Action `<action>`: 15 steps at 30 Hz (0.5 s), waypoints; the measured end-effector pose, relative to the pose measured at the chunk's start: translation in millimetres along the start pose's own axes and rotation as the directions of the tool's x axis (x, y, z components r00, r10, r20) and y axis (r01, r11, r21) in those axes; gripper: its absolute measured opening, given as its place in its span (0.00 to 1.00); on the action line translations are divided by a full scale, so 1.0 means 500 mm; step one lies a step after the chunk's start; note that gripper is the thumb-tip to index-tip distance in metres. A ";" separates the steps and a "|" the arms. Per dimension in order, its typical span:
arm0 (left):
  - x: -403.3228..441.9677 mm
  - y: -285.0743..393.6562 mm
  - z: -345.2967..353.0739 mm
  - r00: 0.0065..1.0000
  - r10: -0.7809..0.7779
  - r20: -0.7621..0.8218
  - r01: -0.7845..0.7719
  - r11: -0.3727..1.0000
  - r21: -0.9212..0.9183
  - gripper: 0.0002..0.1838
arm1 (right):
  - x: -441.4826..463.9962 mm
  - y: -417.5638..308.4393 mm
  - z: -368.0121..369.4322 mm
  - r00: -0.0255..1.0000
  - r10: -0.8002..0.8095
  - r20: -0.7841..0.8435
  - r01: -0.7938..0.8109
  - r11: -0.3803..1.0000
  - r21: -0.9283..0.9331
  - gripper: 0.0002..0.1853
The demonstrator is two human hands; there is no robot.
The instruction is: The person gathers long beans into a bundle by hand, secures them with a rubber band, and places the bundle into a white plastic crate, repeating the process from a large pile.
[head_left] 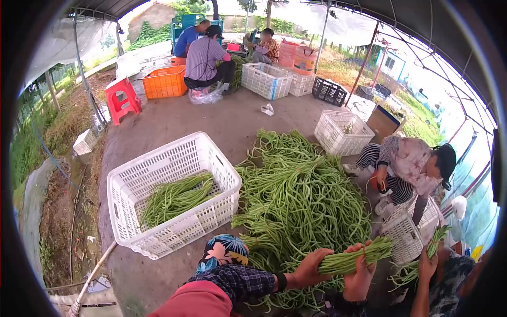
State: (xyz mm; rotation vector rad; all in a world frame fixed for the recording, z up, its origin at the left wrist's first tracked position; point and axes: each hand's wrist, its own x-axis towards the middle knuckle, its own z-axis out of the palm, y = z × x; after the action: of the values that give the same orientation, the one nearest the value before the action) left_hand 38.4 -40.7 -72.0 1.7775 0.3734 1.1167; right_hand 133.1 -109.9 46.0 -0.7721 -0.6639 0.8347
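Note:
A bundle of long green beans (pixel 343 262) lies level across both my hands at the lower right. My left hand (pixel 311 269), with a dark band at the wrist, is closed round the bundle's left part. Farther along, my right hand (pixel 360 274) grips it from below, fingers wrapped over the stems. Beneath and beyond them spreads a large heap of long green beans (pixel 306 195) on the ground. To the left stands a white plastic crate (pixel 174 232) with a small pile of beans (pixel 179 198) inside.
At right, a seated person (pixel 414 164) leans over a tilted white crate (pixel 404 238); close by, another person's hand (pixel 426 264) holds beans. Behind the heap is a white crate (pixel 343 132). Farther back are people, an orange crate (pixel 165 82) and a red stool (pixel 122 99).

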 end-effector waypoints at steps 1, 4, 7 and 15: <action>-0.004 0.000 0.002 0.999 -0.028 0.022 0.028 1.000 -0.011 0.40 | -0.004 -0.005 0.011 1.000 0.004 0.007 -0.004 1.000 0.002 0.27; -0.016 -0.004 0.008 0.998 -0.058 0.031 0.061 0.992 -0.113 0.34 | -0.020 -0.010 0.039 0.999 0.014 0.049 -0.009 0.993 -0.116 0.30; -0.013 -0.006 0.002 0.987 -0.128 0.092 0.146 0.965 -0.217 0.29 | -0.025 -0.009 0.047 0.977 0.102 0.186 -0.039 0.947 -0.318 0.39; 0.021 0.092 -0.058 0.920 -0.294 0.259 0.388 0.776 -0.498 0.17 | 0.004 -0.028 0.000 0.937 -0.264 0.229 0.314 0.923 -0.222 0.42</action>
State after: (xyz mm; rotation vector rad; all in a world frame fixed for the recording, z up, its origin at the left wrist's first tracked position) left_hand 10.5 -39.6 -24.2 1.2193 0.2341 0.7083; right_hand 139.8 -114.3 57.9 -0.8034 -1.0504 0.5599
